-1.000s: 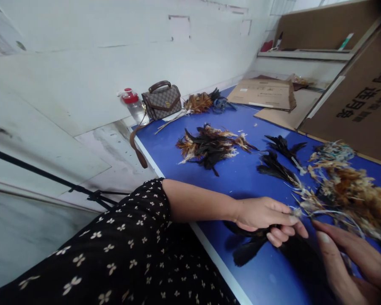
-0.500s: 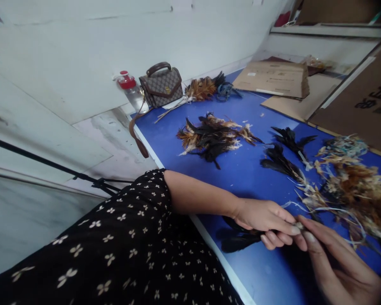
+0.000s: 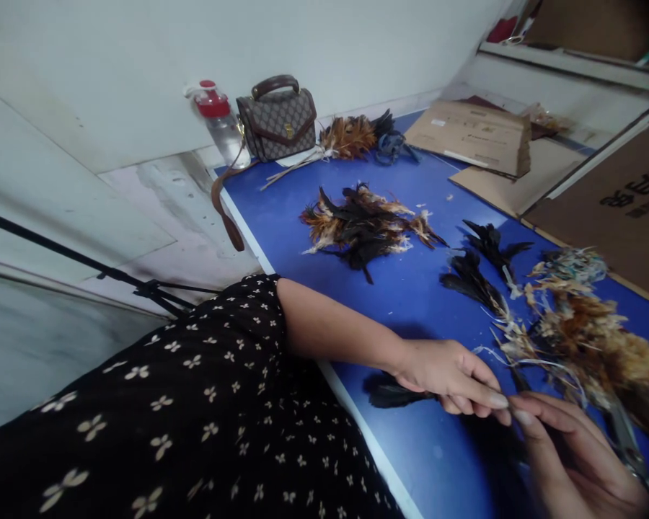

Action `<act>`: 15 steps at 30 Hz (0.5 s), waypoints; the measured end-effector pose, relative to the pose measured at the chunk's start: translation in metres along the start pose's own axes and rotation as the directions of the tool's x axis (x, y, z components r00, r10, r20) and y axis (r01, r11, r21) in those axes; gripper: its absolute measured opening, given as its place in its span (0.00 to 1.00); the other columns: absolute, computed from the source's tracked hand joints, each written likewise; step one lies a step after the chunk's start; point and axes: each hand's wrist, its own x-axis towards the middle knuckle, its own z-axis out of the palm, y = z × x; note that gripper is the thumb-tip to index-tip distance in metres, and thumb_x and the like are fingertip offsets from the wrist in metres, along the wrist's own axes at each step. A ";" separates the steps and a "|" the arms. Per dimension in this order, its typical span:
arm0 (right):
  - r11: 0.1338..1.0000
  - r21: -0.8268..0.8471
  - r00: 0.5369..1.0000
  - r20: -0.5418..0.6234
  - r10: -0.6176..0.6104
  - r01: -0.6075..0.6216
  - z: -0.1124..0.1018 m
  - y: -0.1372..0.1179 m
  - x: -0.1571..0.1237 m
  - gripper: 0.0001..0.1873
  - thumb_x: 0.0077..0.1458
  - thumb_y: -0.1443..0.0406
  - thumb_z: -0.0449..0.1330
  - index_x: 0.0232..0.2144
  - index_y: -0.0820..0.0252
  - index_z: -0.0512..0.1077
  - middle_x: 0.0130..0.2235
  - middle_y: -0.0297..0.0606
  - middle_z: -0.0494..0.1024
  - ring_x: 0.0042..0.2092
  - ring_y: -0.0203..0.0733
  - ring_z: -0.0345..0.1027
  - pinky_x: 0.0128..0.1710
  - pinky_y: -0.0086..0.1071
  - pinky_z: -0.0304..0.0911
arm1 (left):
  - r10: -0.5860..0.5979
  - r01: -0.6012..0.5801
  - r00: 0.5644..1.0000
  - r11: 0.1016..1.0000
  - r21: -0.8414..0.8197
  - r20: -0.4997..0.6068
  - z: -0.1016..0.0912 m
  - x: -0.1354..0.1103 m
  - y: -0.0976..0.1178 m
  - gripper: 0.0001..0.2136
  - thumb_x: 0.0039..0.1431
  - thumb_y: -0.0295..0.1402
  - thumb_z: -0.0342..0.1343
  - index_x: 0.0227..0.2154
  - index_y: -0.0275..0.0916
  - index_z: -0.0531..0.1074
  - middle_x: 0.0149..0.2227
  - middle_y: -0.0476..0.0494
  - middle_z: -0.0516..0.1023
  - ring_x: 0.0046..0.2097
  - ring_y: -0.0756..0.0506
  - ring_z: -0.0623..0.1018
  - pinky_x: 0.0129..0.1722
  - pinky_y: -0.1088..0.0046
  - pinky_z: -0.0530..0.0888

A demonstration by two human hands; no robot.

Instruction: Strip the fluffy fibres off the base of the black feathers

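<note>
A blue table (image 3: 411, 303) fills the right half of the view and serves as the landmark. Along its far right edge lean flat cardboard sheets (image 3: 616, 209), with a folded cardboard box (image 3: 473, 133) at the far end. On the table's near right side spreads a big tangle of brown and tan feathers (image 3: 589, 339). Near the table's middle lies a pile of dark and orange feathers (image 3: 365, 227). At the far left corner stand a patterned handbag (image 3: 275, 122) and a red-capped bottle (image 3: 216, 122). At the near edge the left hand (image 3: 448, 375) is closed on a bunch of black feathers (image 3: 397, 393) lying on the table beneath it. The right hand (image 3: 567, 454) meets the left's fingertips, pinching a small feather tip that is too small to make out.
</note>
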 end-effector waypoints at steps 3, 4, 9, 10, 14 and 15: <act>0.996 -0.007 0.979 -0.189 0.082 -0.085 0.012 -0.019 -0.003 0.16 0.60 0.48 0.77 0.45 0.46 0.88 0.52 0.43 0.88 0.51 0.61 0.83 0.65 0.63 0.75 | 0.081 -0.084 0.996 0.994 -0.069 -0.043 0.005 -0.003 0.001 0.20 0.51 0.44 0.84 0.34 0.36 0.82 0.28 0.53 0.71 0.25 0.57 0.62 0.26 0.77 0.58; 0.996 -0.016 0.972 -0.222 0.082 -0.088 0.016 -0.022 -0.004 0.16 0.60 0.49 0.77 0.46 0.46 0.88 0.53 0.44 0.88 0.52 0.61 0.84 0.65 0.63 0.75 | 0.103 -0.108 0.993 0.990 -0.093 -0.053 0.007 -0.004 0.001 0.20 0.52 0.44 0.84 0.34 0.36 0.82 0.28 0.53 0.71 0.25 0.57 0.61 0.25 0.76 0.57; 0.997 -0.031 0.981 -0.182 -0.072 0.067 0.022 -0.027 -0.005 0.09 0.66 0.57 0.75 0.46 0.52 0.88 0.51 0.41 0.88 0.49 0.50 0.83 0.61 0.51 0.77 | 0.118 -0.128 0.990 0.982 -0.138 -0.081 0.008 -0.003 0.003 0.19 0.58 0.44 0.81 0.33 0.35 0.81 0.28 0.52 0.71 0.25 0.55 0.64 0.26 0.75 0.58; 0.996 -0.025 0.982 -0.165 -0.092 0.089 0.022 -0.028 -0.005 0.08 0.66 0.58 0.75 0.46 0.52 0.87 0.51 0.40 0.88 0.49 0.49 0.83 0.60 0.49 0.76 | 0.111 -0.123 0.990 0.984 -0.131 -0.091 0.008 -0.003 0.004 0.19 0.58 0.44 0.80 0.32 0.35 0.81 0.28 0.52 0.72 0.25 0.55 0.64 0.26 0.75 0.59; 0.992 0.020 0.987 -0.103 -0.120 0.122 0.020 -0.030 -0.006 0.07 0.67 0.60 0.74 0.46 0.53 0.87 0.51 0.39 0.87 0.49 0.47 0.82 0.58 0.45 0.75 | 0.093 -0.102 0.989 0.992 -0.075 -0.116 0.008 -0.004 0.008 0.20 0.60 0.46 0.79 0.33 0.35 0.79 0.28 0.53 0.72 0.26 0.55 0.64 0.26 0.75 0.60; 0.992 0.013 0.989 -0.080 -0.123 0.124 0.017 -0.026 -0.004 0.09 0.67 0.60 0.74 0.48 0.53 0.87 0.52 0.40 0.87 0.50 0.48 0.82 0.59 0.46 0.75 | 0.100 -0.108 0.988 0.992 -0.058 -0.120 0.008 -0.005 0.010 0.20 0.60 0.47 0.79 0.33 0.35 0.79 0.28 0.53 0.71 0.26 0.56 0.63 0.26 0.76 0.59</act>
